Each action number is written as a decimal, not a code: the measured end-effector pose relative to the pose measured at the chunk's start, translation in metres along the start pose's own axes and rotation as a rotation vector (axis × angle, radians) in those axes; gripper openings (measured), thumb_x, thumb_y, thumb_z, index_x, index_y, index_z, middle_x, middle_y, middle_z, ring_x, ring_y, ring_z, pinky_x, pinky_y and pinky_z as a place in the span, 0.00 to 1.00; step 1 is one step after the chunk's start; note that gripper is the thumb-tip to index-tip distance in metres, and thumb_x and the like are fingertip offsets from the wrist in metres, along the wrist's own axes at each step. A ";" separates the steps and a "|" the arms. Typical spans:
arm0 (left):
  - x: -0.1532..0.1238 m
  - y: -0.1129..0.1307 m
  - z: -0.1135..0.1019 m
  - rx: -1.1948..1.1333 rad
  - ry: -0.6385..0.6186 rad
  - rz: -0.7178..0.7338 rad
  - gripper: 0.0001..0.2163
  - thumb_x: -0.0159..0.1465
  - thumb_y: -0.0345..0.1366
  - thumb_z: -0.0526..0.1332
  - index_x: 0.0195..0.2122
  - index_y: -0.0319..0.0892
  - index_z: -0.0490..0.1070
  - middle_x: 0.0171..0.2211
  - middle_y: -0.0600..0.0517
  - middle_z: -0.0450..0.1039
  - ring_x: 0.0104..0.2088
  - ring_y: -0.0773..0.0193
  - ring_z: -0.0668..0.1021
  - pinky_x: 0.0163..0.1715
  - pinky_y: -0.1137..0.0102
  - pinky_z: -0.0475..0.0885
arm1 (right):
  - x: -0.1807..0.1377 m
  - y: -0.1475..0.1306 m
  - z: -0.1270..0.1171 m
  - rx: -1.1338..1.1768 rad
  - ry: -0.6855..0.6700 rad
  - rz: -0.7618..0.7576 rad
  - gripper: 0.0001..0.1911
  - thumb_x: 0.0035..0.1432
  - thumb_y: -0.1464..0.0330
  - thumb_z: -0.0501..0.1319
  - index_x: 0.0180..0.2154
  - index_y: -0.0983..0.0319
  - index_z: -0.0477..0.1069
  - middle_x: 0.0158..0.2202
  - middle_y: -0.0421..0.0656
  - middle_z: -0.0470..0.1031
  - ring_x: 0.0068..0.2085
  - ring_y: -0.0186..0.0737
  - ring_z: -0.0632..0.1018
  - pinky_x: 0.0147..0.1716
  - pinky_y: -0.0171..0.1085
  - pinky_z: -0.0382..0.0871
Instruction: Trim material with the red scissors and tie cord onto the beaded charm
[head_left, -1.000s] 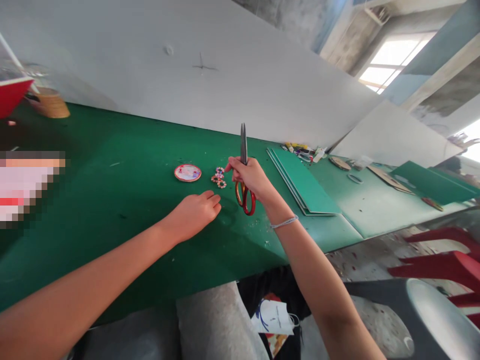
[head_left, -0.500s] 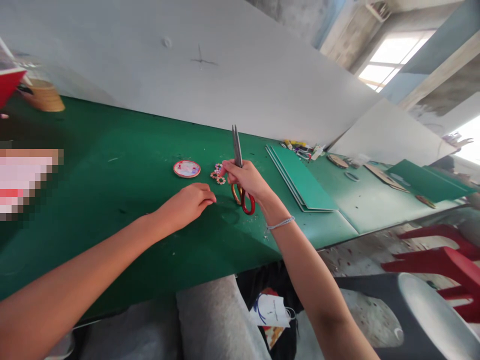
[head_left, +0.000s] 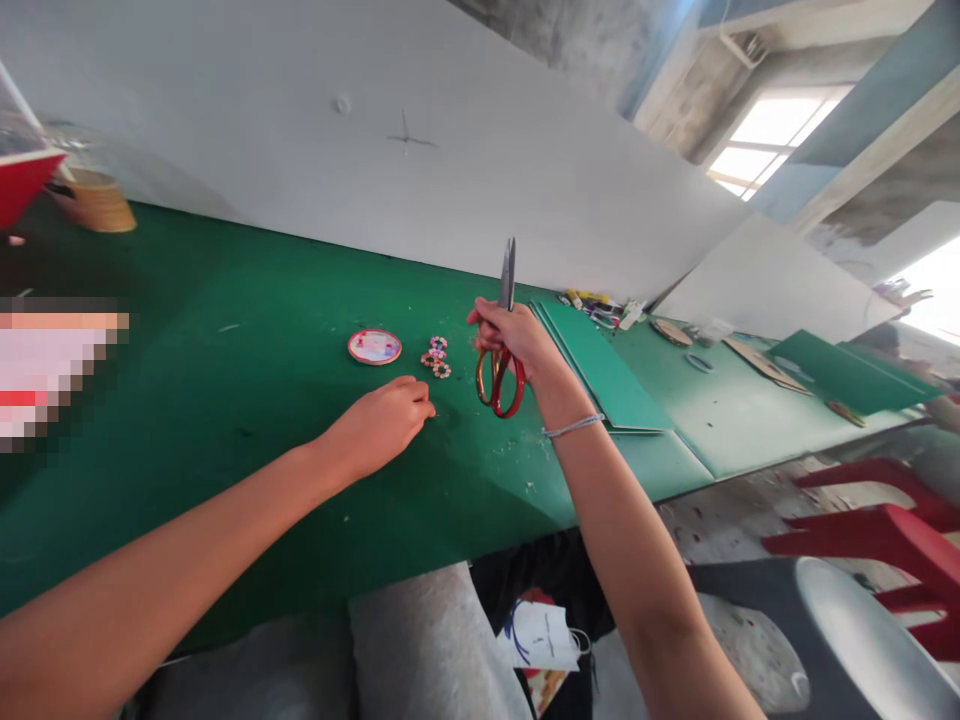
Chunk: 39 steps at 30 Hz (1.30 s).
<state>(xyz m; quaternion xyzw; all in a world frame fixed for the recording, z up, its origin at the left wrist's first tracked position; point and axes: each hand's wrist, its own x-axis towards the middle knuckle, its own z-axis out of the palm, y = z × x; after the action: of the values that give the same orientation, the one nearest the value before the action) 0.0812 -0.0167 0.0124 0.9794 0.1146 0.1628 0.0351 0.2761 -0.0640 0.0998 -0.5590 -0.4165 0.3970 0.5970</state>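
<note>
My right hand (head_left: 504, 332) is closed around a pair of scissors (head_left: 508, 385), with the blades pointing up and the red and orange handle loops hanging below the fingers. Over the green tabletop (head_left: 285, 300), my left hand (head_left: 390, 420) has its fingers pinched together; whatever sits in them, if anything, is too small to make out. Just beyond the left fingertips lie several small flower-shaped pieces (head_left: 438, 357), touching or close together. To their left rests a round, red-rimmed disc (head_left: 375, 347) with a pale printed face.
Stacked green boards (head_left: 607, 370) lie right of my right hand. Pens and small tools (head_left: 596, 305) sit against the white panel (head_left: 300, 130). A tan basket (head_left: 103, 200) stands far left. Red stools (head_left: 892, 540) and a white paper bag (head_left: 544, 635) are below the table edge.
My right hand has moved right with the scissors, away from the flower-shaped pieces, which now show fully. The blades look closer together. My left hand has barely shifted.
</note>
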 end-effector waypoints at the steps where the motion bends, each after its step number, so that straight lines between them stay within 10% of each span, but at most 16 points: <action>1: 0.000 0.001 -0.001 0.040 -0.013 0.019 0.13 0.67 0.27 0.52 0.38 0.39 0.77 0.35 0.47 0.74 0.42 0.57 0.74 0.41 0.65 0.71 | 0.001 0.001 0.000 -0.003 0.012 0.011 0.20 0.66 0.70 0.56 0.21 0.65 0.68 0.11 0.30 0.53 0.15 0.25 0.56 0.21 0.30 0.59; 39: 0.002 -0.003 0.001 0.010 -0.002 0.074 0.14 0.65 0.23 0.52 0.35 0.39 0.77 0.33 0.47 0.73 0.40 0.58 0.74 0.40 0.65 0.70 | -0.002 0.014 0.028 -0.073 0.044 -0.003 0.20 0.63 0.68 0.60 0.19 0.65 0.66 0.11 0.31 0.55 0.14 0.24 0.57 0.18 0.30 0.53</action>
<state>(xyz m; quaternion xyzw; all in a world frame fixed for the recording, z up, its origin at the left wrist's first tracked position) 0.0827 -0.0130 0.0115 0.9833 0.0790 0.1624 0.0242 0.2493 -0.0553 0.0863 -0.5883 -0.4181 0.3686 0.5858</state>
